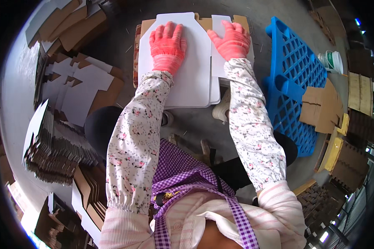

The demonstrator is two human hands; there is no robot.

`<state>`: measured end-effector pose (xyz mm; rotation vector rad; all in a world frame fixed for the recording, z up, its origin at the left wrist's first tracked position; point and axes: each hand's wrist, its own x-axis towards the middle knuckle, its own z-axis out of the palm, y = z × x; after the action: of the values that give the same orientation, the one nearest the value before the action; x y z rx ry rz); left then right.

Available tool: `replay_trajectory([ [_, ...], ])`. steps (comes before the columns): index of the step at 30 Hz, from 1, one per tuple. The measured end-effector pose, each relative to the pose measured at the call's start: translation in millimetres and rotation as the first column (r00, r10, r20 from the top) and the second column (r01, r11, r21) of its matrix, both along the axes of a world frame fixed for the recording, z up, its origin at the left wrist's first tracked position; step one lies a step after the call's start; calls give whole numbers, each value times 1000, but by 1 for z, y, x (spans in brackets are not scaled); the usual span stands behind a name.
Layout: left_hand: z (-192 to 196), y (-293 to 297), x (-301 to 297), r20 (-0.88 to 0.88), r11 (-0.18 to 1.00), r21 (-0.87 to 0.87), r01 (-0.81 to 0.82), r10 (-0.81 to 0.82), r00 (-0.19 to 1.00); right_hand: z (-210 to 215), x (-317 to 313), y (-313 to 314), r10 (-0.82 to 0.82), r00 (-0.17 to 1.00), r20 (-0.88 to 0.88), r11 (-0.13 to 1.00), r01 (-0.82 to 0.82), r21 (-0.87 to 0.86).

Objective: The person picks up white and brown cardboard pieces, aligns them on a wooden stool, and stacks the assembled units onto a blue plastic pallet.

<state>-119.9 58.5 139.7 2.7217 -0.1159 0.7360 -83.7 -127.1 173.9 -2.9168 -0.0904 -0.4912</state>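
White die-cut cardboard sheets (191, 83) lie flat before me, with brown board edges showing behind them. My left hand (168, 47), in a pink-red knitted glove, rests flat on the large white sheet with its fingers stretched forward. On a narrower white flap (221, 68) at the right lies my right hand (232, 40), gloved alike, thumb spread away from the fingers. Neither hand grips anything. What supports the sheets is mostly hidden; a patterned edge shows at their left side.
A blue plastic pallet (295, 70) stands on the right, with a brown cardboard piece (320, 106) on it and a white bucket (333, 61) beyond. To the left are stacks of cut cardboard (58, 145) and loose white-and-brown blanks (83, 85). More brown cardboard (66, 25) lies at the far left.
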Motion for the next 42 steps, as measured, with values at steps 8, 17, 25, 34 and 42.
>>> replay_trajectory([
  [8,1,-3,11,3,921,83,380,-381,924,-3,13,12,-101,994,30,992,98,82],
  [17,9,-13,9,3,958,111,265,-267,964,-6,22,-1,-148,978,150,981,126,149],
  [25,-2,-2,11,67,948,53,314,-318,946,-8,11,-5,-21,980,200,999,11,52],
  [34,5,-5,-1,68,819,48,572,-574,816,-12,1,-17,106,956,272,994,-109,-4],
  [42,10,-14,-8,62,798,73,598,-602,796,-13,-2,-19,130,951,279,988,-149,48],
])
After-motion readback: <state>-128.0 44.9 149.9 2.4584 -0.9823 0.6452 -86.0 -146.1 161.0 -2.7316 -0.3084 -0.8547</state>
